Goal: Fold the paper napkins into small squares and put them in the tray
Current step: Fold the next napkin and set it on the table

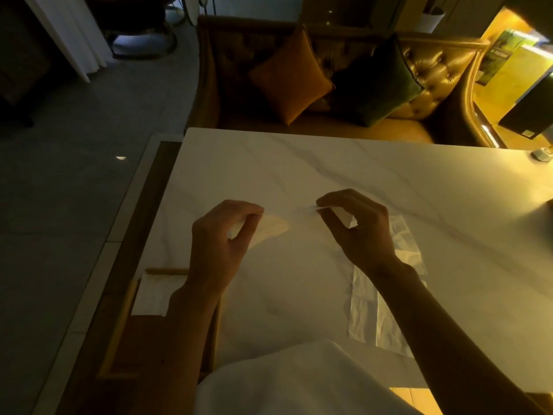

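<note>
A white paper napkin (pixel 287 218) is stretched above the marble table (pixel 329 163), held at both ends. My left hand (pixel 221 235) pinches its left edge between thumb and fingers. My right hand (pixel 356 226) pinches the right edge, with a corner of the napkin showing under the palm. A wooden tray (pixel 119 322) sits at the lower left beside the table, with a folded white napkin (pixel 152 295) lying in its far end. My left forearm hides part of the tray.
Clear plastic wrappers (pixel 377 307) lie on the table under my right forearm. A sofa with an orange cushion (pixel 288 76) and a dark green cushion (pixel 380 82) stands beyond the table. A small object (pixel 541 154) rests at the table's far right edge.
</note>
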